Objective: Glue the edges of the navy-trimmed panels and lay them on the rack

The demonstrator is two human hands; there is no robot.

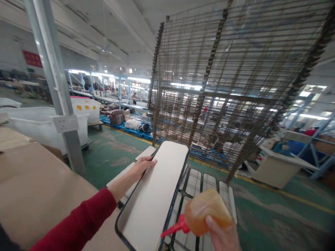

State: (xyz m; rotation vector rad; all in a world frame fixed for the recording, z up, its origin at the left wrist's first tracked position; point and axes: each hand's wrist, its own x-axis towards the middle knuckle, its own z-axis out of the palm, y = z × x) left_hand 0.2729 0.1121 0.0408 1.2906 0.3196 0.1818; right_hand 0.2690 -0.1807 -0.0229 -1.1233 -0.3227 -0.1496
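A long white panel with rounded corners and a dark rim (154,188) is tilted in front of me. My left hand (142,168) grips its left edge, thumb on the white face and fingers behind. In my right hand (222,232) is a squeeze bottle (206,211) of amber liquid with a red nozzle (175,227). The nozzle points down and left, its tip at the panel's lower right edge; whether it touches I cannot tell. Behind and below lie several similar dark-rimmed panels (209,184) on the wire rack.
A tall wire rack (217,80) with its shelves raised stands ahead. To the left are a brown board surface (49,188), a grey post (59,87) and white bins (49,122). Blue pallets (125,128) with stacked goods lie beyond the green floor (110,150). Workbenches stand further back.
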